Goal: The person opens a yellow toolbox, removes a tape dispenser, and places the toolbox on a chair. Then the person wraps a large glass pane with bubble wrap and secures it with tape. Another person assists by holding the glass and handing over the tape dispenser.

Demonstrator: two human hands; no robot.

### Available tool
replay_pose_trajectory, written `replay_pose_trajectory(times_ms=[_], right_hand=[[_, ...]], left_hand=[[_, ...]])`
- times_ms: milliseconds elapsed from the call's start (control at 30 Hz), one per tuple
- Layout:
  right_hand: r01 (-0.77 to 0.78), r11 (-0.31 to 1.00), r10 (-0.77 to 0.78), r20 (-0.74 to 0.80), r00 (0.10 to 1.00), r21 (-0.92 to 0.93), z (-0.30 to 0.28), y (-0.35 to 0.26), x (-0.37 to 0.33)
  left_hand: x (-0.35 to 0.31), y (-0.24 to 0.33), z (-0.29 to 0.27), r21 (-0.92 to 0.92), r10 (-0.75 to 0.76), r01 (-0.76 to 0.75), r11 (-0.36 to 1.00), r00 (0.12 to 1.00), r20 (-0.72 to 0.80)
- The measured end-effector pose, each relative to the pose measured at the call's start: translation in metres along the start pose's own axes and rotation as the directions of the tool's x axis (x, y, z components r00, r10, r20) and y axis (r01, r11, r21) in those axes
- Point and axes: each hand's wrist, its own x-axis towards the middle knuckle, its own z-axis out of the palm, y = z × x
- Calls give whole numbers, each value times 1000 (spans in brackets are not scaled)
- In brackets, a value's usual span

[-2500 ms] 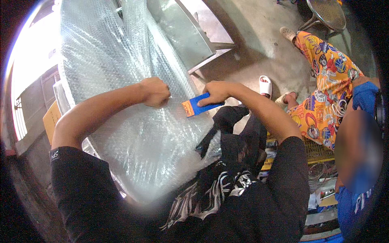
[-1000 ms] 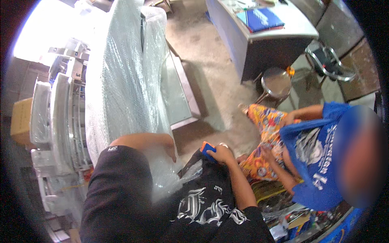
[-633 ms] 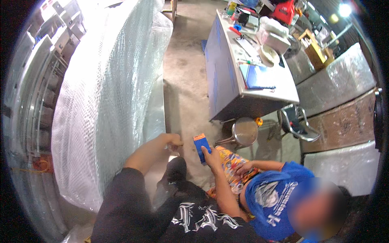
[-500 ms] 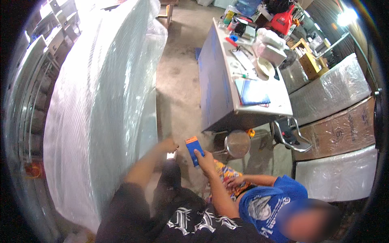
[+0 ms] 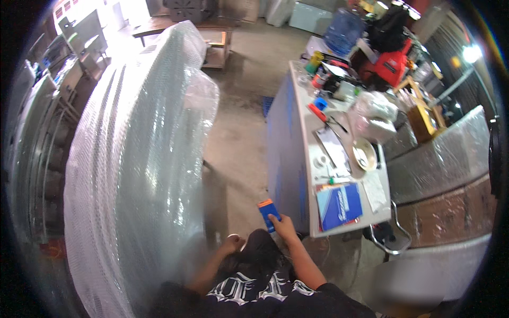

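Observation:
My right hand [image 5: 284, 227] is closed around a slim blue box with an orange end [image 5: 268, 216], thumb on its face. The box is held in front of my legs, to the left of the desk. My left hand [image 5: 233, 245] hangs low by my left leg with its fingers curled; whether anything is inside cannot be seen. A tall panel-like bundle in bubble wrap [image 5: 154, 153] stands close on my left. On my right is the white-topped desk [image 5: 313, 175], with a blue folder [image 5: 340, 205] lying on its near end.
On the desk are a round bowl [image 5: 365, 155], a red-handled tool [image 5: 318, 112] and plastic-wrapped packs [image 5: 374, 108]. A water jug [image 5: 343, 32] and a red bag [image 5: 391, 64] sit behind it. A wooden table [image 5: 214, 55] stands far ahead; wrapped boxes [image 5: 440, 209] line the right.
The desk and its contents have come nearer, and the far wooden table shows more. My right hand still grips the box. The person in blue on my right has mostly left view.

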Motion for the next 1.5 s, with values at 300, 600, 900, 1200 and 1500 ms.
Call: replay_pose_trajectory(times_ms=[300, 600, 900, 1200, 1500], right_hand=[[-132, 914, 78, 154, 985, 383, -13, -93, 247], [-202, 795, -163, 523, 837, 571, -24, -351, 503], [-378, 731, -123, 655, 745, 568, 74, -523, 733], [57, 992, -122, 714, 689, 114, 148, -702, 994], [983, 65, -821, 570, -44, 169, 214, -939, 1285]], left_hand=[[126, 173, -213, 162, 153, -98, 982, 918, -366], [185, 265, -334, -209, -113, -24, 978, 779, -617], [317, 353, -484, -315, -186, 9, 949, 822, -538], [371, 500, -658, -483, -200, -132, 866, 792, -576], [423, 551, -674, -592, -611, -680, 433, 261, -748]])
